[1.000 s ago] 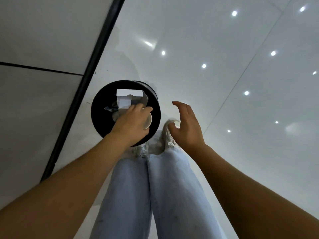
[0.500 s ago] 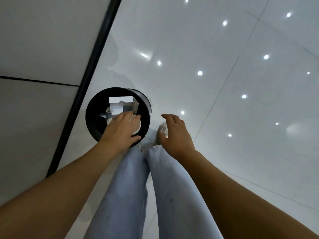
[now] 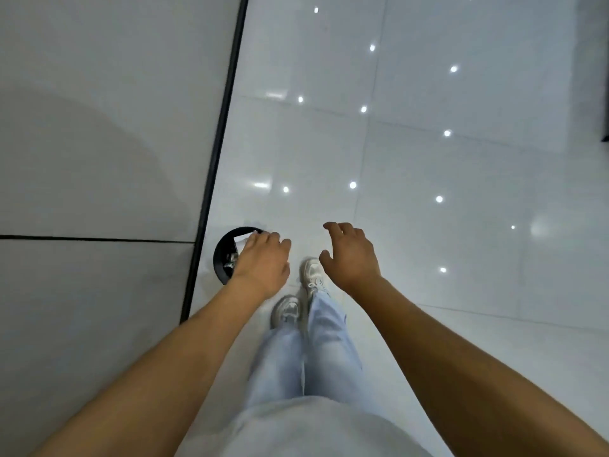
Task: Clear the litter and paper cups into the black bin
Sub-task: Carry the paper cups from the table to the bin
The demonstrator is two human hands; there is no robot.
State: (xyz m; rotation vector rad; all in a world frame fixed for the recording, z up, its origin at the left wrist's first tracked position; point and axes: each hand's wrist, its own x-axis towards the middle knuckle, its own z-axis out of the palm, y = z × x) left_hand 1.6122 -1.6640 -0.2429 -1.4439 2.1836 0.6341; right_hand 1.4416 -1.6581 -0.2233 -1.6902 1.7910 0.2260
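The black bin [image 3: 218, 258] stands on the floor by the wall's dark skirting, far below me. My left hand [image 3: 263, 263] hovers over the bin and hides its right half, fingers loosely bent, with nothing visible in them. Bits of white litter [image 3: 231, 261] show inside the bin beside my wrist. My right hand [image 3: 351, 255] hangs in the air to the right of the bin, fingers relaxed and spread, holding nothing. No paper cup shows in either hand.
A grey wall panel [image 3: 99, 159] with a black vertical strip [image 3: 217, 153] runs along the left. Glossy white floor tiles [image 3: 428, 225] reflect ceiling lights. My two white sneakers [image 3: 313, 275] and light blue jeans stand just right of the bin.
The view rose far above the bin, which now looks much smaller. The white cup under my left hand is no longer visible. Both hands came up with me.
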